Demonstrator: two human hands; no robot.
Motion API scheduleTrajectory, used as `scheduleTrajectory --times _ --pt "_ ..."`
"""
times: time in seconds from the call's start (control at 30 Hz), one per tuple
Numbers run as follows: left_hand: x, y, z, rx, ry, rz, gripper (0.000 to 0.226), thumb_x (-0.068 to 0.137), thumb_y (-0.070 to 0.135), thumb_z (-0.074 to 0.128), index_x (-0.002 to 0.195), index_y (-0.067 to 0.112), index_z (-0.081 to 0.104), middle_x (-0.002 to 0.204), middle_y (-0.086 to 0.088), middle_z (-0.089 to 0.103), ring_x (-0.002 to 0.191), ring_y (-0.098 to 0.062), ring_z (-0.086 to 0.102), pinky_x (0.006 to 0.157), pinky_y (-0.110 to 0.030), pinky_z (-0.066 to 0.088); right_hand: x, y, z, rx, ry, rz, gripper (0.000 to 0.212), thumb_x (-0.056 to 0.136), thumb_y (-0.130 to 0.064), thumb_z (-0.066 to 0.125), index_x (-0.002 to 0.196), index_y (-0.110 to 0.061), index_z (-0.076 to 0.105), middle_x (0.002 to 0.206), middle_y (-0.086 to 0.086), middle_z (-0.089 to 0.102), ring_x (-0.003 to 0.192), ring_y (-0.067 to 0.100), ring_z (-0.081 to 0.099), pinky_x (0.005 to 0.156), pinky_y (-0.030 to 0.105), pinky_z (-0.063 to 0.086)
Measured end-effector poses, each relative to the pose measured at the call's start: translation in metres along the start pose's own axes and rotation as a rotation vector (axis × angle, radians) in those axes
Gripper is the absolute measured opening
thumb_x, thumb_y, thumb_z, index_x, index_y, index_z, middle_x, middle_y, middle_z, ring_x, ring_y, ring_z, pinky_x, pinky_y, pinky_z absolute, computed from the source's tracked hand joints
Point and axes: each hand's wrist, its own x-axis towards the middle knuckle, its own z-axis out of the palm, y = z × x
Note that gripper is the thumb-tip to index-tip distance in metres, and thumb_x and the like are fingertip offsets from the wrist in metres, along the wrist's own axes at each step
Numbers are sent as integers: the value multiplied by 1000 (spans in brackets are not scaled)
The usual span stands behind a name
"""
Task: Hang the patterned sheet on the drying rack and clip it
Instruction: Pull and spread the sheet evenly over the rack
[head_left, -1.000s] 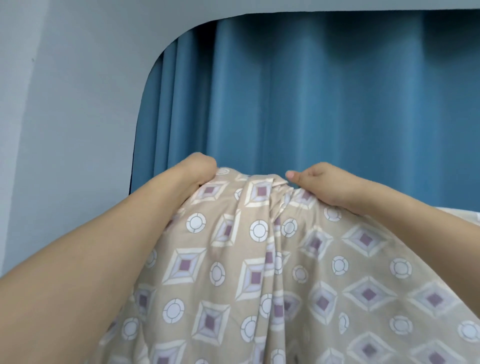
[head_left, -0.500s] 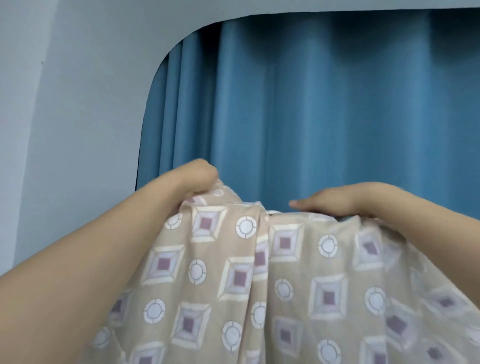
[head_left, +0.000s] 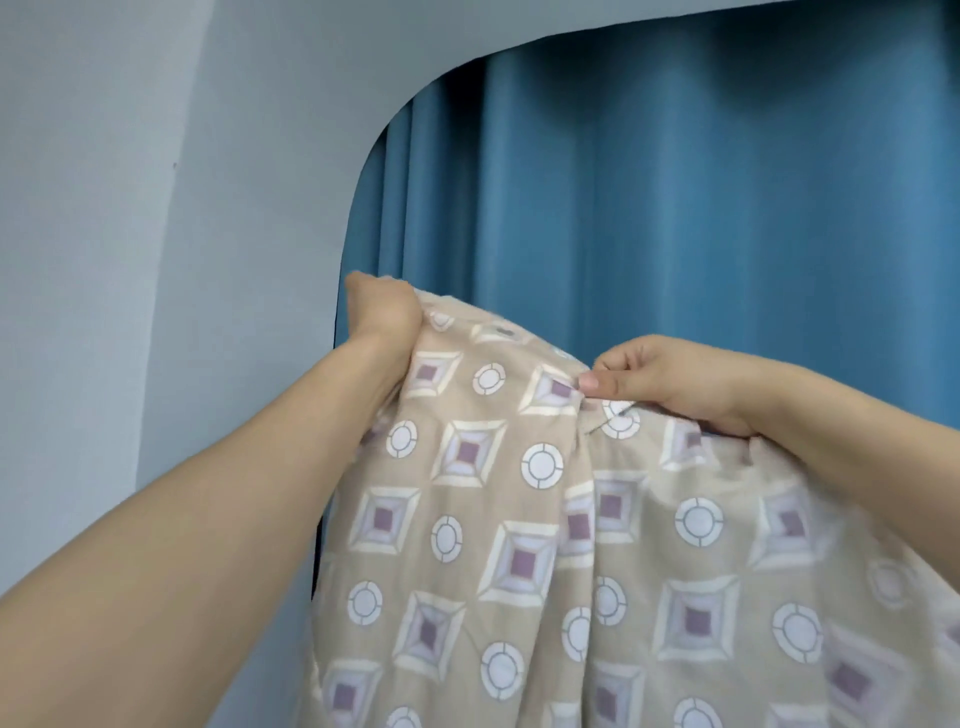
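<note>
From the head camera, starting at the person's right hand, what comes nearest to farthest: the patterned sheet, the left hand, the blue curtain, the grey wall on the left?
Measured from the right hand:
1. Patterned sheet: pinched in that hand at its top edge.
2. Left hand: gripping the sheet further left.
3. Blue curtain: hanging behind both hands.
4. Grey wall: far left of the picture.
Ranks 2 and 3 are too close to call.
</note>
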Motion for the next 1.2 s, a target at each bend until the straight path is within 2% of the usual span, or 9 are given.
scheduleTrajectory --times 0.17,0.27,0.43,0.57,0.63,0.83,0.93,1.03,1.2 --pt "13 31 -20 -115 296 184 30 100 16 24 126 8 36 125 -5 52 104 -24 51 83 -22 32 -22 12 -42 -196 211 -5 44 59 -62 74 78 -23 73 72 -7 71 60 6 61 55 14 45" --pt "13 29 -28 61 277 229 10 97 16 27 105 15 33 103 -1 52 90 -26 50 77 -30 36 -44 26 -64 -320 204 167 43 58 -59 72 73 -19 76 71 1 72 59 11 62 61 26 49" --pt "-40 29 -5 571 -594 338 24 95 24 54 78 9 62 74 1 56 63 -14 51 51 -15 39 -41 17 -46 -335 48 305 47 76 -64 61 86 -21 77 82 3 74 68 14 68 69 30 54" --pt "-85 36 -12 898 -1365 -202 37 89 58 54 89 29 78 97 5 75 84 -13 71 87 -30 53 -32 -4 -9 -166 -374 415 44 83 -67 50 107 -36 70 111 -7 73 98 12 71 92 34 54" --pt "-84 35 -21 873 -1501 -300 32 89 50 59 78 28 79 93 2 76 82 -15 73 82 -32 55 -31 -7 -2 -115 -472 389 53 79 -69 53 116 -33 67 119 -4 70 105 15 68 98 37 50" --pt "-69 13 -30 693 -1359 -35 20 81 23 65 68 9 57 62 -1 54 55 -15 49 58 -25 41 -34 -10 -8 75 -476 327 52 69 -59 72 90 -11 77 101 14 72 90 27 69 89 38 53" --pt "-65 5 -22 887 -1038 230 28 90 32 66 71 14 55 65 -2 51 63 -19 47 64 -30 38 -34 -11 -7 135 -551 397 65 77 -66 60 119 -17 69 124 10 66 118 29 61 108 47 40" --pt "-59 0 -16 849 -747 368 34 92 37 62 68 15 52 62 1 50 57 -16 47 58 -25 37 -33 -14 -4 35 -677 406 61 69 -74 63 107 -27 75 118 5 70 110 22 66 101 39 49" --pt "-53 7 -14 637 -320 568 28 92 40 61 73 19 58 68 8 57 71 -15 55 62 -27 38 -28 -20 -1 -69 -632 331 32 73 -34 80 94 -10 77 106 17 72 91 27 70 93 43 52"
